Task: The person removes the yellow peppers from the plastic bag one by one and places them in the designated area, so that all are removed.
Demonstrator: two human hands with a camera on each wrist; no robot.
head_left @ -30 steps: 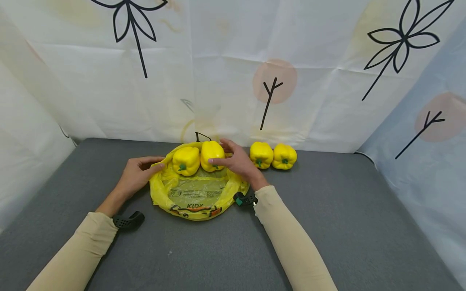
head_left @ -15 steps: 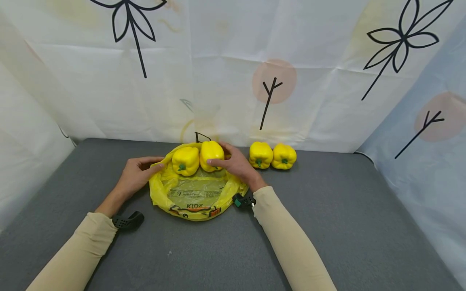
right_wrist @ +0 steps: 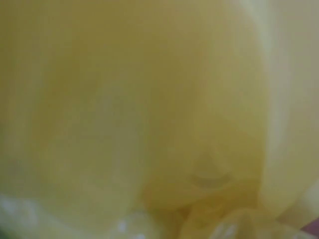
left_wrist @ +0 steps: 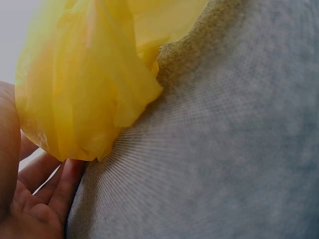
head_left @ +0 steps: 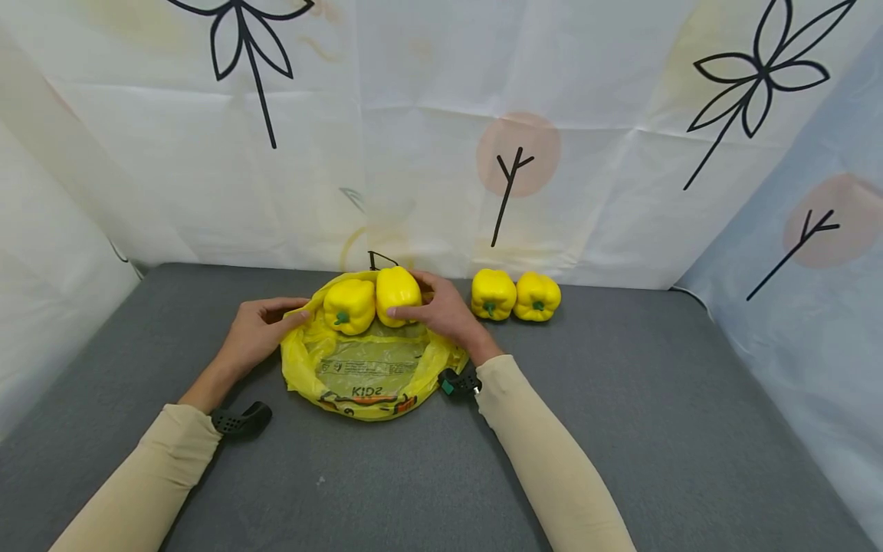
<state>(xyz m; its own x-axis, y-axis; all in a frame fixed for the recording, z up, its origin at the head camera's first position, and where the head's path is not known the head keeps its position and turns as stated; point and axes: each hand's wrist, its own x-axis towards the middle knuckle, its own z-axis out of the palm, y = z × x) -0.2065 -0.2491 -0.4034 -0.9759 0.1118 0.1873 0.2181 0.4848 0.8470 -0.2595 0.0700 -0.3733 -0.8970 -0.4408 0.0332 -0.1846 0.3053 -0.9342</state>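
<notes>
A yellow plastic bag (head_left: 303, 372) lies with its mouth spread wide on the grey table. Inside, toward the back, are two yellow bell peppers: the left pepper (head_left: 350, 307) shows its green stem, and the right pepper (head_left: 398, 290) leans against it. My right hand (head_left: 447, 308) grips the right pepper, thumb in front and fingers behind. At the bag's left rim my left hand (head_left: 254, 333) pinches the plastic between thumb and fingers. In the left wrist view the bag (left_wrist: 84, 89) hangs in folds past that hand. Blurred yellow plastic (right_wrist: 149, 109) fills the right wrist view.
Two more yellow bell peppers stand side by side right of the bag, a nearer-left one (head_left: 493, 294) and a right one (head_left: 538, 297). A patterned white cloth (head_left: 428, 153) rises behind the grey table (head_left: 621, 429).
My right hand has shifted very slightly left and toward me around the pepper. The left hand, the bag and the two peppers outside have hardly moved.
</notes>
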